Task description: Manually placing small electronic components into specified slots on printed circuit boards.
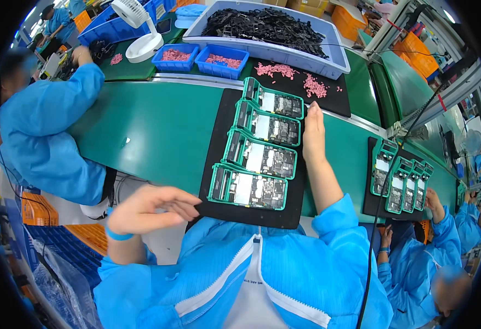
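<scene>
Several phone bodies with bare circuit boards, each in a green frame, lie in a column on a black mat [294, 218] in front of me. The nearest phone body [249, 189] is close to my waist, and the farthest phone body [276, 102] lies near the pink pieces. My left hand [155, 211] hovers at the mat's near left edge, fingers stretched, holding nothing. Along the column's right side, my right hand [314, 133] reaches forward with its fingers straight and together, beside the far phone bodies; nothing shows in it.
Beyond the belt [141, 131] stand two small blue bins [222, 69] of pink pieces and a large tub [306, 64] of black parts. Loose pink pieces [315, 86] lie on a dark mat. A white fan [144, 48] stands far left. Co-workers sit on both sides; another mat [370, 204] holds similar frames.
</scene>
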Demonstrator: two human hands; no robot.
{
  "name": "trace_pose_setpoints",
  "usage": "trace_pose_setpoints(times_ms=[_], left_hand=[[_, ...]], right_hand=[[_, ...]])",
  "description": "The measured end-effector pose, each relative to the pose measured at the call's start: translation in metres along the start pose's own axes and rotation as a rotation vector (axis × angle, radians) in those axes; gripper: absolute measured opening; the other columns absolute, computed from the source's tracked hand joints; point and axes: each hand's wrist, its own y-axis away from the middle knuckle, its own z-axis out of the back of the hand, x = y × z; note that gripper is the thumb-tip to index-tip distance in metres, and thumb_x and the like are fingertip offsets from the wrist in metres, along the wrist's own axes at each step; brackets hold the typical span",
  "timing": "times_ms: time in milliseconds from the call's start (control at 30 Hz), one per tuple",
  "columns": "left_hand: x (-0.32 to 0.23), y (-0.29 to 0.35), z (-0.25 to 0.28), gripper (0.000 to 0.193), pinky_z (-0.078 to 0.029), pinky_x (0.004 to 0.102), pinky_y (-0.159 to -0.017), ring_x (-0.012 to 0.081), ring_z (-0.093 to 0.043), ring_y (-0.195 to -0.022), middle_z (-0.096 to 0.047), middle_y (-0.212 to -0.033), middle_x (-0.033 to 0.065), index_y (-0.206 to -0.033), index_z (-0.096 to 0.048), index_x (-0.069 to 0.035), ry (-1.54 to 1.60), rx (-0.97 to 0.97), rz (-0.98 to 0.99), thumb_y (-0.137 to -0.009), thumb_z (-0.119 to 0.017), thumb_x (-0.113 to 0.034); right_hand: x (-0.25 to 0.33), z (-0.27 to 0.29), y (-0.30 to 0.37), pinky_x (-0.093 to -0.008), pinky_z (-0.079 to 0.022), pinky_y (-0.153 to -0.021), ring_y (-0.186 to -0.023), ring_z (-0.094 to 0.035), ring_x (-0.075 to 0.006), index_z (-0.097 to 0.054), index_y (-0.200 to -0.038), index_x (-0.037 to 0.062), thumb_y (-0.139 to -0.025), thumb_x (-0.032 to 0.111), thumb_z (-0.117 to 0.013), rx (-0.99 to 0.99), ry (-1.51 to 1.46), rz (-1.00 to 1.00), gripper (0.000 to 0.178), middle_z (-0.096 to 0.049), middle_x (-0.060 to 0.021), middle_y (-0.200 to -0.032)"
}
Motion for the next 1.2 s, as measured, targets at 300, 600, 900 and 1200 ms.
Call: trace_pose_setpoints(times_ms=[300,600,900,1200], left_hand=[[-0.111,-0.084,0.058,0.027,-0.052,0.0271,-0.076,0.0154,-0.067,-0.086,-0.069,-0.093,0.0104,-0.107,-0.064,0.003,-0.522,-0.025,-0.494,-0.086,-0.066,-0.013],[-0.07,-0.355,0.12,0.014,-0.052,0.0379,-0.067,0.028,-0.066,-0.073,-0.068,-0.078,0.0134,-0.084,-0.069,-0.004,-1.241,-0.195,-0.508,-0.073,-0.068,-0.012],[-0.029,-0.424,0.124,0.008,-0.051,0.0411,-0.075,0.0297,-0.064,-0.085,-0.066,-0.086,0.0098,-0.08,-0.068,-0.01,-1.485,-0.073,-0.488,-0.073,-0.07,-0.013],[-0.024,-0.425,0.119,0.009,-0.05,0.041,-0.075,0.0301,-0.064,-0.085,-0.066,-0.086,0.0105,-0.08,-0.066,-0.007,-1.533,-0.062,-0.383,-0.076,-0.069,-0.014]], right_hand=[[-0.004,-0.005,-0.061,-0.0377,-0.049,-0.078,-0.087,-0.065,-0.0332,-0.067,-0.099,0.0015,-0.094,0.033,-0.05,0.107,0.386,0.242,0.035,-0.068,-0.0185,-0.089],[-0.001,-0.049,-0.14,-0.0413,-0.05,-0.077,-0.086,-0.062,-0.0335,-0.069,-0.089,0.0072,-0.074,0.013,-0.068,0.484,0.62,0.547,0.016,-0.064,-0.014,-0.087],[-0.002,-0.04,-0.138,-0.0466,-0.047,-0.079,-0.088,-0.059,-0.0385,-0.059,-0.086,-0.0011,-0.085,0.011,-0.057,0.428,0.884,0.514,0.012,-0.062,-0.0202,-0.088],[0.013,0.033,-0.057,-0.0482,-0.047,-0.073,-0.082,-0.059,-0.041,-0.055,-0.086,-0.0002,-0.089,0.013,-0.054,0.234,0.777,0.228,0.014,-0.062,-0.0215,-0.084]])
